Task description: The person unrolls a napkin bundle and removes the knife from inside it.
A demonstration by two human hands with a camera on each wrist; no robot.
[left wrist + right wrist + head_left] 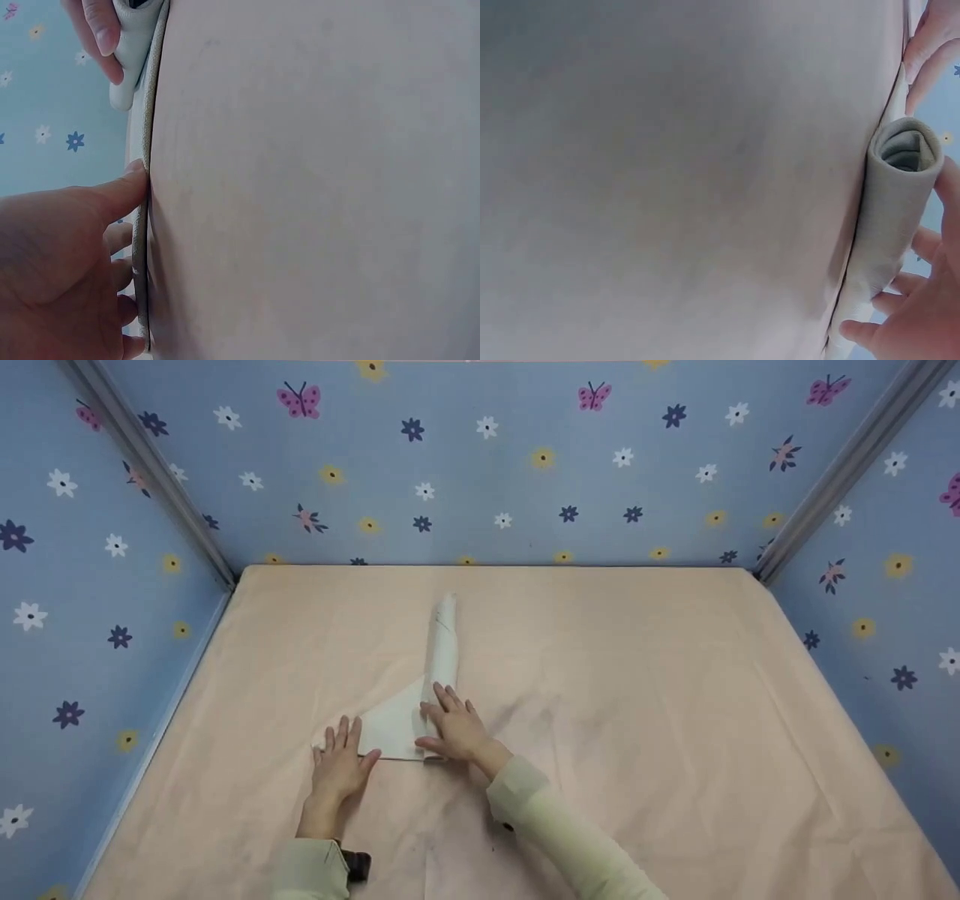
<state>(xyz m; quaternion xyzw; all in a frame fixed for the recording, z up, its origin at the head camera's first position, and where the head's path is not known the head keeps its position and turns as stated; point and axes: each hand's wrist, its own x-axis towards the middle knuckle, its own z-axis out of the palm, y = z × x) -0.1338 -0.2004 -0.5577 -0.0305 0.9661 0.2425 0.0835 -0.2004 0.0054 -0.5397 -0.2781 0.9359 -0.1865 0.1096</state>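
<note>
A pale cloth (394, 720) lies on the table, its left part flat and tapering to a corner, its right side wound into a long roll (445, 649) that points away from me. The roll's near end (906, 146) shows spiral layers in the right wrist view. My left hand (339, 765) rests on the flat corner with fingers extended, thumb along the near edge (145, 135). My right hand (459, 733) lies over the near part of the roll, fingers spread and touching it. In the left wrist view, some right-hand fingers (103, 30) show beside the roll.
A peach cover (637, 697) with soft wrinkles spreads over the table. Blue panels (487, 465) with flowers and butterflies stand at the back and both sides, joined by grey corner posts (840, 472). A dark band (357, 866) circles the left wrist.
</note>
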